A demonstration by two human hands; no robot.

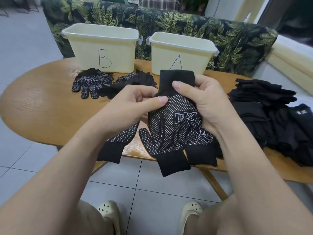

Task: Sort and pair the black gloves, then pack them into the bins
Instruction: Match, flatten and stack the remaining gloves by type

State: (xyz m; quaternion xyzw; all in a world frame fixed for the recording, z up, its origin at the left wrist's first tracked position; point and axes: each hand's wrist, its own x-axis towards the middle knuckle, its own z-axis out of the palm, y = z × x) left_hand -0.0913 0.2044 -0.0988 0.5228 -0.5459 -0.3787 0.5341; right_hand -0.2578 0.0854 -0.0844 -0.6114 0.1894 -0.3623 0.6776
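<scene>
Both hands hold a black glove with white grip dots (176,106), cuff up, above the table's near edge. My left hand (135,106) pinches its left side with thumb and fingers. My right hand (201,102) grips the cuff and right side. Under it lie more dotted gloves: one with its cuff over the table edge (169,150), another to the right (201,146), a third under my left wrist (116,145). A dotted pair (89,82) and a plain black glove heap (135,82) lie before bin B (101,48). Bin A (181,51) stands to the right.
A big stack of black gloves (271,119) covers the table's right end. The oval wooden table (42,102) stands on a tiled floor. A leaf-patterned sofa (220,36) runs behind the bins. My knees and pale clogs show below the table edge.
</scene>
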